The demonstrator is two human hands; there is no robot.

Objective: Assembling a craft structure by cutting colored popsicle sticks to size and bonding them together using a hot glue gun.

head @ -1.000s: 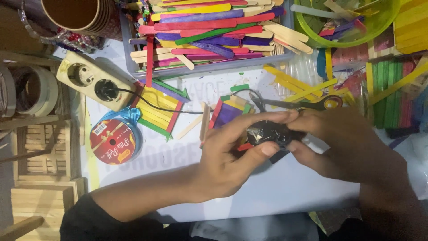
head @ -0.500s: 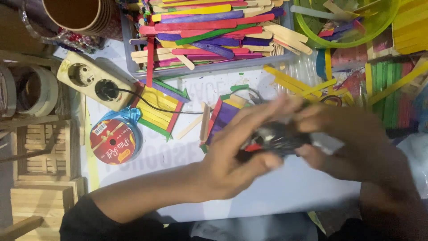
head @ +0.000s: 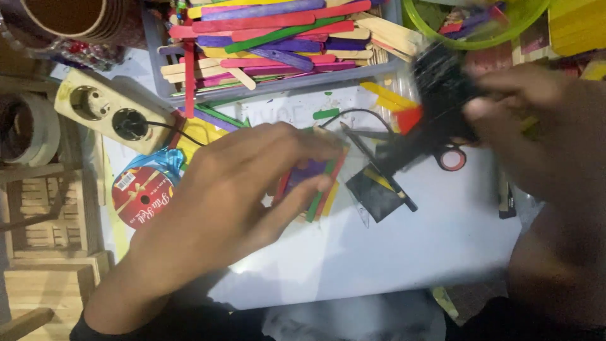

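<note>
Even, moderately bright light from overhead is seen. Both the left hand (head: 233, 189) and right hand (head: 536, 126) are smeared by motion blur. Soft shadows are cast on the white sheet (head: 410, 252); corners are dimmed.

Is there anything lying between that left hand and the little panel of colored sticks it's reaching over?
Nothing visible. The left hand already lies over the stick panel, fingers spread across it. The right hand holds a black glue gun off to the side, above the scissors, blurred by motion.
</note>
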